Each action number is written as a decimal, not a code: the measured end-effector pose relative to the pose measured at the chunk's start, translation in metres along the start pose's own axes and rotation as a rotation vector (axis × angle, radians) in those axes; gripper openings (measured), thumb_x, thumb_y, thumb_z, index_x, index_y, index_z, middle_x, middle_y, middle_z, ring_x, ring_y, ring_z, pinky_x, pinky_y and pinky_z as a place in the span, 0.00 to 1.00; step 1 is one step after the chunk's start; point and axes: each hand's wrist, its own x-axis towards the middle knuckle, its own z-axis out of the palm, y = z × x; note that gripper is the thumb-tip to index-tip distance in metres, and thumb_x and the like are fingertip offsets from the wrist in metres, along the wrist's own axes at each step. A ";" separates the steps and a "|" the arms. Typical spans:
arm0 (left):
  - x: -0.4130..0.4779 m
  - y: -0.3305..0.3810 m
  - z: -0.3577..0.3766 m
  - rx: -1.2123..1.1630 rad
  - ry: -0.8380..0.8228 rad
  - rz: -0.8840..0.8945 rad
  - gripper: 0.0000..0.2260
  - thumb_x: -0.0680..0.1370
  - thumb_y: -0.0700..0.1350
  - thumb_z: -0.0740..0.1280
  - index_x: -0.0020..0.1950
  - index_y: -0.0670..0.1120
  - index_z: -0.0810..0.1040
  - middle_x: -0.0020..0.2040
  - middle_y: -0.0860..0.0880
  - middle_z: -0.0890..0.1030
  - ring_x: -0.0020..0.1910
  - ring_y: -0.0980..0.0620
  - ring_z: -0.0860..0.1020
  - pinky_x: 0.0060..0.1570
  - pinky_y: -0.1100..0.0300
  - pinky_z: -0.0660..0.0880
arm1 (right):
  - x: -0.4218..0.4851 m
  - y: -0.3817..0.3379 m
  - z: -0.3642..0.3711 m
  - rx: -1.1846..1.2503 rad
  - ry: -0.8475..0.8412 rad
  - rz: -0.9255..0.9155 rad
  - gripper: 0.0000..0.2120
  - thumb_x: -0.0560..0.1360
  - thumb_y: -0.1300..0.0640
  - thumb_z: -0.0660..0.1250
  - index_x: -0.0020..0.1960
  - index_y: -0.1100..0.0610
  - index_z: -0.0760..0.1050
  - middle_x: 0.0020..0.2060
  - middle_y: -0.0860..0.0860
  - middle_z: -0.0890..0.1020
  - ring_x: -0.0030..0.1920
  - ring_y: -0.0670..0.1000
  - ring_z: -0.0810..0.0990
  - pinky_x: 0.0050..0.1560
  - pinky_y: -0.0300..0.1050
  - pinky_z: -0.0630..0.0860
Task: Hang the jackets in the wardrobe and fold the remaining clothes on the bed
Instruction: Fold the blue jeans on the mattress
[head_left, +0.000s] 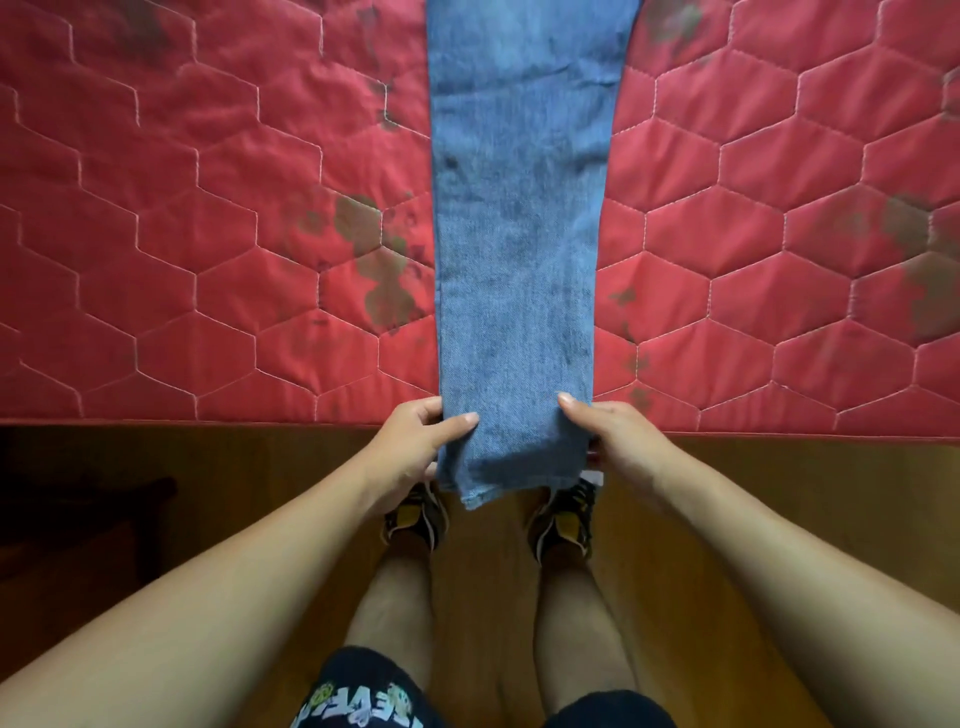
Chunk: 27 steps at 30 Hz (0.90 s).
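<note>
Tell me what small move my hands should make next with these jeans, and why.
Probably lift the hem and carry it forward over the jeans to fold them in half. The jeans lie flat on the bed, the hem hangs over its near edge, and the left hand and right hand each pinch a side by the hem.

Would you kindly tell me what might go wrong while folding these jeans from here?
The hem overhangs the mattress edge; if either grip loosens, the jeans may slide towards the floor. The left hand and right hand pinch only the side edges, so the fold could go skewed.
</note>
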 end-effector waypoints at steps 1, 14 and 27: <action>-0.001 -0.001 -0.002 -0.020 0.006 0.009 0.09 0.81 0.43 0.69 0.60 0.46 0.82 0.57 0.45 0.86 0.55 0.46 0.85 0.52 0.45 0.82 | -0.001 0.002 0.001 0.006 0.010 -0.015 0.17 0.82 0.52 0.65 0.49 0.66 0.83 0.42 0.58 0.86 0.40 0.52 0.85 0.41 0.42 0.81; -0.008 -0.028 0.001 -0.005 -0.031 0.012 0.14 0.81 0.34 0.66 0.67 0.39 0.76 0.62 0.40 0.83 0.59 0.43 0.82 0.62 0.47 0.79 | -0.003 0.041 0.008 -0.208 0.173 -0.064 0.09 0.81 0.69 0.63 0.45 0.58 0.73 0.32 0.50 0.76 0.30 0.44 0.78 0.30 0.38 0.76; -0.043 0.031 -0.008 0.122 -0.034 0.142 0.40 0.78 0.32 0.68 0.75 0.70 0.59 0.45 0.39 0.77 0.40 0.44 0.72 0.41 0.49 0.68 | -0.040 -0.025 0.012 -0.190 0.087 0.097 0.23 0.72 0.74 0.53 0.51 0.59 0.83 0.32 0.58 0.74 0.22 0.56 0.74 0.24 0.47 0.79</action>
